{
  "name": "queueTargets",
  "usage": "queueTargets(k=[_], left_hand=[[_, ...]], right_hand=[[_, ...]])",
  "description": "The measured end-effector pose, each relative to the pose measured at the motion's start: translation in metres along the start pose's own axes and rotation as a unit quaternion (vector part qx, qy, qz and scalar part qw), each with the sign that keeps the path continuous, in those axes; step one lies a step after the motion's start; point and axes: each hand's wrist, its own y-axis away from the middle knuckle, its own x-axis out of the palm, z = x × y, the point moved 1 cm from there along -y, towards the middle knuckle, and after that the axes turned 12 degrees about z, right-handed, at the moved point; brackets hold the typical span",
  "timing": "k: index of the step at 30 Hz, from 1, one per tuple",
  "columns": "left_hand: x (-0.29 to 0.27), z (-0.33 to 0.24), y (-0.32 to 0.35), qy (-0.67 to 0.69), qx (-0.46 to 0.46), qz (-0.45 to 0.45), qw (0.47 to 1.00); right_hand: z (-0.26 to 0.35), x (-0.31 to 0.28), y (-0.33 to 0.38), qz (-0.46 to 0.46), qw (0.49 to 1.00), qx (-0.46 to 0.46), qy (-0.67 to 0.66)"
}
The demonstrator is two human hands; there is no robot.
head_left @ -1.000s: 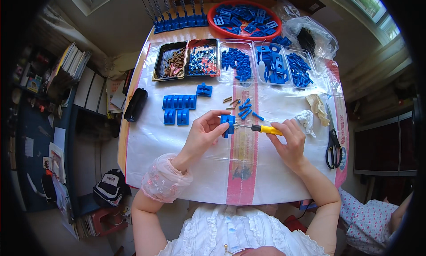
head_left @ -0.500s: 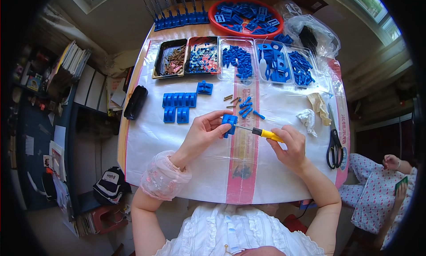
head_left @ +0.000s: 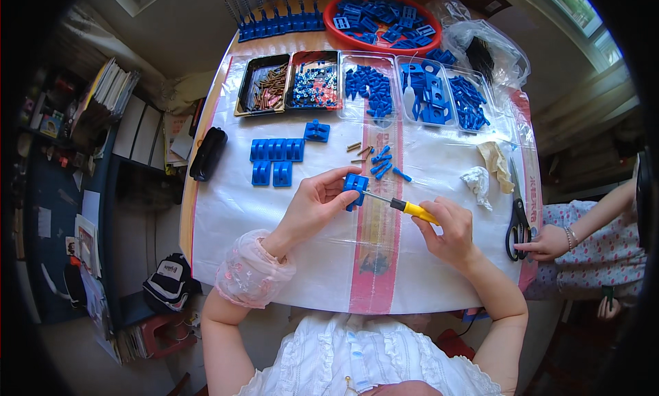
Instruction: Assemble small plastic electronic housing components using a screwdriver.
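Left fingers [head_left: 342,201] are pinching a blue block [head_left: 355,184] midway between the desk's [head_left: 302,43] side edges, right fingers [head_left: 439,208] clasping a yellow screwdriver [head_left: 419,211].

On the surface [head_left: 439,279], a row of trays [head_left: 257,68] stands before a basin [head_left: 371,48], with a bag [head_left: 511,49] to the basin's right. Before the trays, a case [head_left: 208,154] lies left of the brackets [head_left: 274,150], screws [head_left: 353,147] to their right; farther right, crumpled paper [head_left: 495,164] lies beside scissors [head_left: 513,221].
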Motion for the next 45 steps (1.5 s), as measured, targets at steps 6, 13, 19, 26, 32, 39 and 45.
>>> queueTargets(k=[6,13,19,26,32,39,45], left_hand=[[-0.0001,0.0007,0.0006,-0.015,-0.011,0.003,1.0],[0.0002,0.0035,0.0012,-0.029,-0.007,0.007,1.0],[0.0005,0.0032,0.0015,-0.023,-0.004,0.006,1.0],[0.0019,0.0024,0.0011,-0.036,0.002,0.003,0.999],[0.0014,0.0043,0.001,-0.039,0.009,0.001,0.999],[0.0006,0.0039,-0.0006,-0.047,-0.01,0.002,0.999],[0.0002,0.0039,-0.0007,-0.045,-0.012,0.004,0.999]], right_hand=[[0.0015,0.0013,0.0031,0.001,1.0,-0.004,0.018],[0.0059,0.0004,0.0022,0.012,1.0,0.017,-0.019],[0.0082,0.0007,0.0024,0.022,0.998,0.036,-0.041],[0.0086,0.0018,0.003,0.021,0.993,0.075,-0.086],[0.0058,0.003,0.0026,0.026,0.993,0.082,-0.083],[0.0023,0.0047,0.0029,0.036,0.991,0.096,-0.081],[0.0038,0.004,0.0024,0.026,0.997,0.058,-0.046]])
